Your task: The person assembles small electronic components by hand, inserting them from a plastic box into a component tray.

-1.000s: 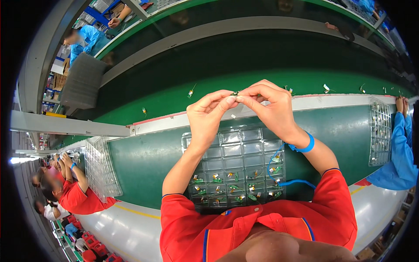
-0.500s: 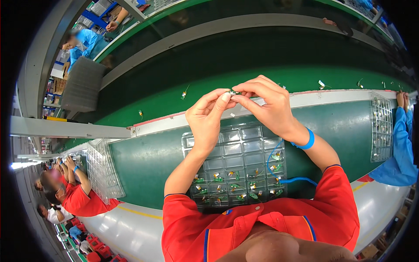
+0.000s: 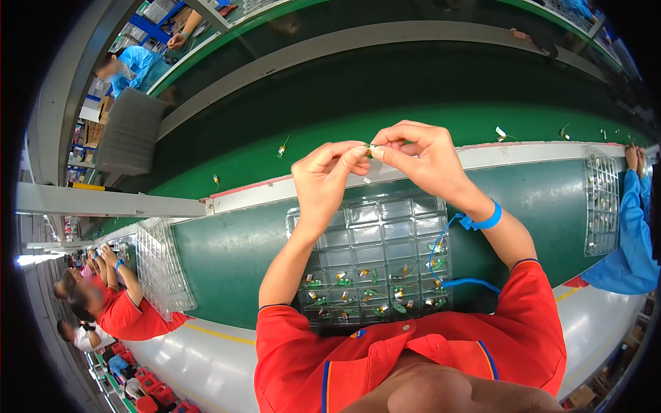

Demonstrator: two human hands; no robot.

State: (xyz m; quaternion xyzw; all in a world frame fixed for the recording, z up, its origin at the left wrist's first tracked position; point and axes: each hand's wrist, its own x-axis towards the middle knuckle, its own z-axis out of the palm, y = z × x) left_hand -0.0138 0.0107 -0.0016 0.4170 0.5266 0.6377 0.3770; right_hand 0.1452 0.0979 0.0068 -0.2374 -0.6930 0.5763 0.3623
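Both hands meet above the far edge of the worktop and pinch one tiny part (image 3: 372, 148) between them. The left hand (image 3: 323, 180) has its grip narrowed to thumb and forefinger tips on the part's left end; the right hand (image 3: 421, 160) closes thumb and forefinger on the right end, its other fingers curled loosely above. The part is too small to make out beyond a pale, glinting speck with a hint of green, held in the air over the light strip that borders the worktop.

A blue wrist strap (image 3: 483, 221) circles the right wrist, and a blue coiled cord (image 3: 468, 282) runs from it down across the clear compartment tray (image 3: 365, 227). That tray lies on the green worktop (image 3: 227, 255) directly beneath the forearms; its upper rows look bare, while its lower rows hold small green boards with brassy pieces (image 3: 372, 294).

Beyond the light strip, a darker green conveyor belt (image 3: 330, 131) carries scattered small parts. A second clear tray (image 3: 160, 268) stands to the left near a person in red (image 3: 127, 313), and a third tray (image 3: 601, 199) sits to the right beside a blue sleeve (image 3: 630, 241).
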